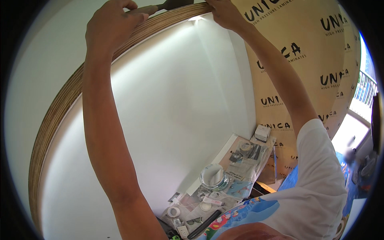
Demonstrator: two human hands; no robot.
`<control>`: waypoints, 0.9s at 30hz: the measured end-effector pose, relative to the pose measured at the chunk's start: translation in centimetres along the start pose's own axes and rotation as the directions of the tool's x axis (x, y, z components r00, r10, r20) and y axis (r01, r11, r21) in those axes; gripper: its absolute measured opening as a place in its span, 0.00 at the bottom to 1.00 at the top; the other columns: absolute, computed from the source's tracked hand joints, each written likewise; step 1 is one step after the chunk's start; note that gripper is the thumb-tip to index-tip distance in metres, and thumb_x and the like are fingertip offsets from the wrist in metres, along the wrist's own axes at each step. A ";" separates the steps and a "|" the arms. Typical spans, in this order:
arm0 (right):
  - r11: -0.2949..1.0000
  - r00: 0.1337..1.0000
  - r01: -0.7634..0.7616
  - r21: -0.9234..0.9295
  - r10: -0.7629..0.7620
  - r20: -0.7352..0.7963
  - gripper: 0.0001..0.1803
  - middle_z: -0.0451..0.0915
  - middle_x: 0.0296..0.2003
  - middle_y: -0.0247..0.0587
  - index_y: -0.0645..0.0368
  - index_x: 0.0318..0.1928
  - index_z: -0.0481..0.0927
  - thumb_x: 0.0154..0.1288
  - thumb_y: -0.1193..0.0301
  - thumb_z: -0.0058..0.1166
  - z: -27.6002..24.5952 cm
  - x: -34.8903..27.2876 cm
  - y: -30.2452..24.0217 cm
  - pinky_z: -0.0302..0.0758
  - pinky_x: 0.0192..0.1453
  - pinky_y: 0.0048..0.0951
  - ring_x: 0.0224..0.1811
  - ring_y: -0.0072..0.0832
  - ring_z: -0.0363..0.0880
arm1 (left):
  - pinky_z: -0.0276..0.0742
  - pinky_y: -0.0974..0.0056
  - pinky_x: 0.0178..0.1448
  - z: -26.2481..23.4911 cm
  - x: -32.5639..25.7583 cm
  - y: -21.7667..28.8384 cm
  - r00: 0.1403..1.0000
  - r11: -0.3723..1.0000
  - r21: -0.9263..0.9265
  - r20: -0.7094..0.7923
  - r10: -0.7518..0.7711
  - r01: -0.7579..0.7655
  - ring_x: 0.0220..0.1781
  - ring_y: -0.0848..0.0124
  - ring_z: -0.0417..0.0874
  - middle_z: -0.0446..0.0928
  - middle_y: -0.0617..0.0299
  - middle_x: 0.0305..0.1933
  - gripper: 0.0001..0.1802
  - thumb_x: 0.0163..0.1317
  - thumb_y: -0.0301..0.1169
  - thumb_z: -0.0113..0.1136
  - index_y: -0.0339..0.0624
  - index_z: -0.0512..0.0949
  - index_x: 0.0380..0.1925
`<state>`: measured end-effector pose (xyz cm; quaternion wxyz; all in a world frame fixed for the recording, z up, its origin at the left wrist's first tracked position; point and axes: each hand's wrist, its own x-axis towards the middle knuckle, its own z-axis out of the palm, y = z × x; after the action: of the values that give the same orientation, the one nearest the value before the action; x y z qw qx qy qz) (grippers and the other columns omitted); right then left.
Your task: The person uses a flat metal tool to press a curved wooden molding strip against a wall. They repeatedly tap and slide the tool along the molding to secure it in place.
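High at the top of the view, my left hand is closed around the handle of a putty knife. Its dark blade points right, along a long wood-grain trim strip that looks curved across the white wall. Farther right, my right hand is raised against that strip, close to the blade's end. The upper frame edge cuts off most of its fingers, so their grip cannot be made out.
A brown-film-covered panel with dark print stands at right. Below, a cluttered ledge bears a white box, a round tub, a tape roll, glasses and a dark bar. Light glows along the white wall.
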<state>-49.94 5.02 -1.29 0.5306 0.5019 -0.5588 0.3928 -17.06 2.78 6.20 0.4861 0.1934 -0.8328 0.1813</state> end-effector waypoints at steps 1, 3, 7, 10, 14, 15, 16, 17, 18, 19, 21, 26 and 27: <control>1.000 1.000 0.010 -0.007 -0.010 0.023 0.24 0.74 0.62 0.54 0.63 0.64 0.77 0.68 0.83 0.48 -0.4 0.0 0.0 0.76 0.66 0.44 0.62 0.51 0.76 | 0.81 0.53 0.54 -0.1 0.0 0.0 1.000 1.000 -0.007 -0.001 -0.023 0.023 0.46 0.53 0.87 0.87 0.44 0.42 0.19 0.56 0.38 0.73 0.34 0.87 0.42; 0.997 0.997 0.078 -0.016 -0.079 -0.014 0.20 0.78 0.57 0.54 0.65 0.60 0.80 0.69 0.82 0.51 -0.4 0.1 0.4 0.77 0.64 0.42 0.59 0.48 0.79 | 0.81 0.54 0.54 -0.1 0.1 -0.2 0.998 0.997 -0.021 -0.003 -0.069 0.069 0.44 0.54 0.87 0.87 0.46 0.41 0.20 0.52 0.38 0.76 0.36 0.88 0.41; 0.987 0.989 0.135 0.085 -0.129 -0.072 0.17 0.81 0.54 0.54 0.66 0.58 0.81 0.70 0.80 0.54 -0.1 -0.6 2.5 0.79 0.61 0.40 0.56 0.46 0.81 | 0.82 0.54 0.54 0.5 -0.6 0.2 0.997 0.998 0.065 -0.079 -0.011 0.016 0.45 0.54 0.88 0.88 0.45 0.41 0.20 0.53 0.38 0.75 0.35 0.88 0.42; 0.979 0.988 0.144 0.147 -0.133 -0.082 0.14 0.82 0.52 0.54 0.67 0.55 0.82 0.72 0.78 0.53 -0.1 -0.7 3.2 0.80 0.59 0.40 0.55 0.46 0.82 | 0.82 0.54 0.55 -0.1 0.2 0.6 0.994 0.994 0.030 0.001 -0.109 0.109 0.45 0.54 0.88 0.88 0.45 0.42 0.21 0.53 0.38 0.75 0.35 0.88 0.43; 0.991 0.991 0.128 0.038 -0.126 -0.038 0.13 0.82 0.50 0.52 0.66 0.50 0.83 0.77 0.72 0.49 0.3 0.6 4.5 0.80 0.56 0.41 0.52 0.46 0.82 | 0.82 0.54 0.55 0.2 0.2 0.8 0.995 0.995 0.029 -0.015 -0.096 0.096 0.44 0.54 0.88 0.88 0.46 0.41 0.20 0.54 0.38 0.75 0.35 0.88 0.42; 0.992 0.992 0.127 -0.020 -0.127 -0.026 0.14 0.82 0.49 0.52 0.66 0.49 0.83 0.78 0.69 0.48 0.5 0.7 4.8 0.80 0.56 0.42 0.50 0.46 0.82 | 0.82 0.54 0.55 0.4 0.3 0.7 0.997 0.996 0.036 -0.019 -0.077 0.077 0.44 0.54 0.88 0.88 0.46 0.41 0.20 0.54 0.38 0.75 0.35 0.88 0.42; 0.998 0.998 0.060 -0.009 -0.060 -0.021 0.15 0.81 0.49 0.52 0.66 0.48 0.82 0.78 0.68 0.47 0.5 0.7 4.1 0.80 0.55 0.42 0.50 0.46 0.82 | 0.82 0.53 0.54 0.6 0.3 0.6 0.996 0.996 0.038 -0.031 -0.078 0.079 0.44 0.54 0.88 0.88 0.47 0.40 0.21 0.54 0.38 0.75 0.36 0.88 0.43; 1.000 1.000 -0.005 0.005 0.005 -0.018 0.15 0.80 0.48 0.52 0.67 0.47 0.81 0.79 0.67 0.46 0.2 0.7 2.8 0.80 0.54 0.43 0.49 0.46 0.81 | 0.82 0.53 0.53 0.7 0.1 0.4 0.996 0.996 0.043 -0.046 -0.079 0.081 0.43 0.54 0.88 0.88 0.47 0.39 0.21 0.54 0.38 0.75 0.36 0.88 0.44; 0.997 0.997 -0.070 0.018 0.071 -0.014 0.16 0.80 0.47 0.52 0.67 0.46 0.80 0.79 0.65 0.45 0.2 1.0 1.7 0.80 0.54 0.43 0.48 0.47 0.81 | 0.82 0.53 0.53 0.9 0.1 0.1 0.995 0.995 0.047 -0.062 -0.080 0.083 0.42 0.54 0.88 0.88 0.48 0.38 0.22 0.53 0.38 0.75 0.36 0.87 0.45; 0.995 0.993 -0.103 -0.016 0.102 -0.054 0.16 0.79 0.46 0.53 0.67 0.46 0.79 0.79 0.65 0.45 0.4 1.3 1.3 0.80 0.53 0.44 0.48 0.47 0.81 | 0.81 0.55 0.51 1.3 0.6 -1.0 0.998 0.997 0.073 -0.058 -0.019 0.023 0.40 0.58 0.87 0.88 0.50 0.38 0.24 0.54 0.43 0.73 0.39 0.87 0.47; 0.980 0.976 -0.183 -0.072 0.173 -0.132 0.15 0.78 0.46 0.54 0.68 0.45 0.77 0.79 0.66 0.45 1.9 1.4 0.5 0.81 0.51 0.46 0.47 0.48 0.82 | 0.79 0.60 0.47 2.0 2.1 -4.2 0.994 0.986 0.131 -0.033 0.104 -0.099 0.35 0.65 0.87 0.87 0.55 0.36 0.29 0.55 0.52 0.68 0.44 0.86 0.51; 0.936 0.957 -0.284 -0.206 0.264 -0.121 0.14 0.80 0.40 0.55 0.69 0.42 0.76 0.77 0.67 0.47 2.1 1.0 -1.5 0.81 0.47 0.47 0.40 0.45 0.84 | 0.79 0.59 0.49 1.8 1.4 -3.2 1.000 0.995 0.101 0.020 0.017 -0.019 0.37 0.64 0.87 0.87 0.54 0.38 0.30 0.56 0.53 0.68 0.44 0.86 0.51; 0.925 0.958 -0.285 -0.253 0.270 -0.093 0.15 0.81 0.40 0.54 0.69 0.42 0.76 0.77 0.66 0.47 1.9 1.1 -1.4 0.81 0.47 0.47 0.40 0.45 0.85 | 0.79 0.59 0.49 1.7 1.5 -3.2 1.000 0.996 0.090 0.021 0.006 -0.008 0.37 0.64 0.87 0.87 0.55 0.38 0.30 0.57 0.53 0.68 0.43 0.86 0.51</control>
<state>-48.85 2.78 -0.53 0.5472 0.3314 -0.6561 0.4003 -17.44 -1.01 7.05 0.4677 0.2141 -0.8293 0.2183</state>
